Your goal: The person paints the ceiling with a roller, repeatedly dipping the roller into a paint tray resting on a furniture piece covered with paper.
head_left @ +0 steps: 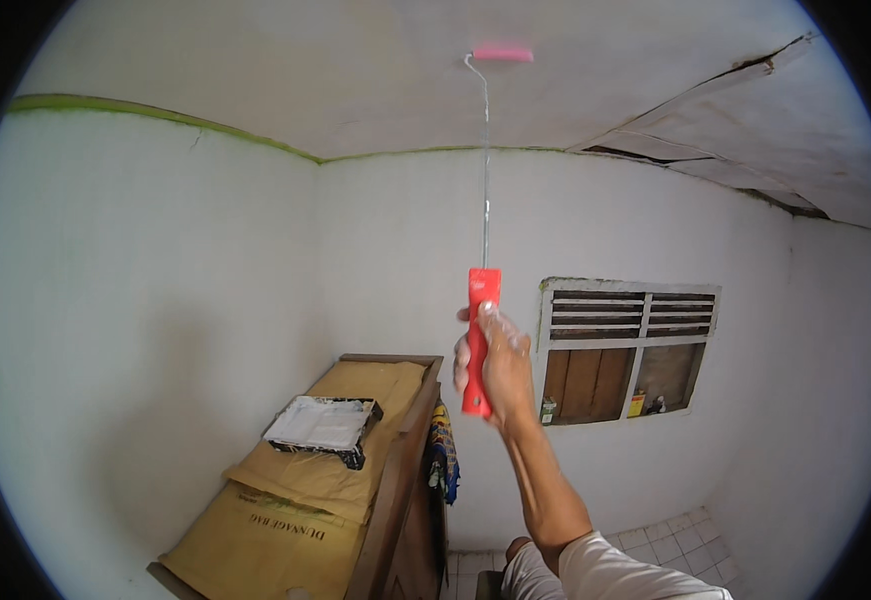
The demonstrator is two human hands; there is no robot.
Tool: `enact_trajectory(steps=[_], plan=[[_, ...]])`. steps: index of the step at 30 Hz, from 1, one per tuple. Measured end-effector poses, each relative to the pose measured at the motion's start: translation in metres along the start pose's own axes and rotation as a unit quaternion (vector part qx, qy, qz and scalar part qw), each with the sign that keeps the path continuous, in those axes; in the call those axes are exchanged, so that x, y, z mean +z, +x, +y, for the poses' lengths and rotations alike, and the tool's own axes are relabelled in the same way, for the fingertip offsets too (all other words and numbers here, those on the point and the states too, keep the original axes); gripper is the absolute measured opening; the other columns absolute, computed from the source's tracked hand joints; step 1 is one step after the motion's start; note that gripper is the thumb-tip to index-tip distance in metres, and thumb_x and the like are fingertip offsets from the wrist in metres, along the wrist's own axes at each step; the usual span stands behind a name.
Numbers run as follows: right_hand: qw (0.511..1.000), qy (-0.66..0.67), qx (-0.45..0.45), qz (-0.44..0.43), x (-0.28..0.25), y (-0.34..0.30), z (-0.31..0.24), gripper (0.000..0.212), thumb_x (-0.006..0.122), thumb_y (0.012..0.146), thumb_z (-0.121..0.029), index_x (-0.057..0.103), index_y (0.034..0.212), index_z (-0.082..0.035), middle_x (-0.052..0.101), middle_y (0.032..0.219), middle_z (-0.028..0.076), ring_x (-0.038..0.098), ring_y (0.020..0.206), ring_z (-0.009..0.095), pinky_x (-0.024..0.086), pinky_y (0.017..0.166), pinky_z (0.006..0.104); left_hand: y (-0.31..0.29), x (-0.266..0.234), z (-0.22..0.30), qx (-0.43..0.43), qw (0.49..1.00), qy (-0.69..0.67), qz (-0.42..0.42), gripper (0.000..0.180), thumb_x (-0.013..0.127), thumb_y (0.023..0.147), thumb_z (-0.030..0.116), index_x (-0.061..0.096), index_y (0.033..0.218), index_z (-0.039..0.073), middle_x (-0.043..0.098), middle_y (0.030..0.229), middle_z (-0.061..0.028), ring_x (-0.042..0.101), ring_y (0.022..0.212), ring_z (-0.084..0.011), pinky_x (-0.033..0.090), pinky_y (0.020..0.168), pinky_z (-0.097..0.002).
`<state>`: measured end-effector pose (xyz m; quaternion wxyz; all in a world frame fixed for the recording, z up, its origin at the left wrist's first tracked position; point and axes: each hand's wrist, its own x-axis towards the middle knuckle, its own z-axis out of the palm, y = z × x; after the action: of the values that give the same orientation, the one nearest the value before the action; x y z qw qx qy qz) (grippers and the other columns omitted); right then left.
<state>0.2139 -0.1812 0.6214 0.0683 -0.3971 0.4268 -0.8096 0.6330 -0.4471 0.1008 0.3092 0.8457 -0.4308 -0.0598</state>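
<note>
My right hand point(497, 352) is wrapped round the red handle of a paint roller point(486, 200), thumb lying along the front of the grip. The roller's long thin metal rod runs straight up from the hand. At its top, the pink sleeve lies at the white ceiling point(355, 60); whether it presses on it I cannot tell for sure. White smears, like paint, mark my fingers. To the left, a black paint tray point(323, 424) with white paint in it rests on brown paper sheeting point(285, 520) over a wooden cabinet. My left hand does not show.
The wooden cabinet point(395, 500) stands by the left wall, with patterned cloth point(443, 455) hanging at its side. A louvred window point(595, 385) with small containers on its sill is in the far wall. At right, ceiling panels point(715, 150) sag and gap. White tiles point(670, 540) cover the floor.
</note>
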Motion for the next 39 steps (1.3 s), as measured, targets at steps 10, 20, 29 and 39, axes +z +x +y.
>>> enact_trajectory(steps=[10, 20, 29, 39], plan=[[1.000, 0.013, 0.009, 0.008, -0.063, 0.166, 0.039, 0.039, 0.046, 0.096, -0.037, 0.053, 0.098, 0.001, 0.049, 0.059, 0.002, 0.046, 0.041, 0.011, 0.041, 0.038, 0.0247, -0.025, -0.049, 0.029, -0.021, 0.997, -0.039, -0.066, 0.079, 0.039, 0.089, 0.060, 0.043, 0.121, -0.012, 0.055, 0.111, -0.0334, 0.059, 0.094, -0.0503, 0.050, 0.077, -0.0567], [0.999, 0.020, 0.019, 0.021, -0.078, 0.236, 0.061, 0.037, 0.047, 0.096, -0.037, 0.052, 0.096, 0.000, 0.048, 0.057, 0.001, 0.045, 0.042, 0.012, 0.041, 0.039, 0.0252, -0.020, -0.036, 0.026, -0.050, 0.998, -0.023, -0.043, 0.081, 0.041, 0.086, 0.065, 0.045, 0.112, -0.012, 0.061, 0.097, -0.0307, 0.063, 0.089, -0.0460, 0.052, 0.076, -0.0565], [0.998, 0.040, 0.017, -0.038, -0.056, 0.093, 0.063, 0.043, 0.047, 0.096, -0.042, 0.051, 0.100, 0.001, 0.046, 0.055, 0.002, 0.044, 0.039, 0.011, 0.038, 0.036, 0.0244, -0.027, -0.046, 0.037, -0.050, 0.997, -0.022, -0.047, 0.077, 0.040, 0.089, 0.063, 0.047, 0.111, -0.011, 0.063, 0.100, -0.0260, 0.064, 0.091, -0.0422, 0.052, 0.078, -0.0536], [0.998, 0.048, 0.048, -0.020, -0.063, 0.204, 0.082, 0.036, 0.046, 0.096, -0.036, 0.052, 0.094, -0.001, 0.048, 0.058, 0.003, 0.045, 0.041, 0.012, 0.040, 0.037, 0.0260, -0.021, -0.053, 0.049, -0.186, 0.978, 0.059, -0.077, 0.075, 0.042, 0.088, 0.061, 0.047, 0.116, -0.008, 0.061, 0.108, -0.0269, 0.061, 0.096, -0.0450, 0.050, 0.079, -0.0546]])
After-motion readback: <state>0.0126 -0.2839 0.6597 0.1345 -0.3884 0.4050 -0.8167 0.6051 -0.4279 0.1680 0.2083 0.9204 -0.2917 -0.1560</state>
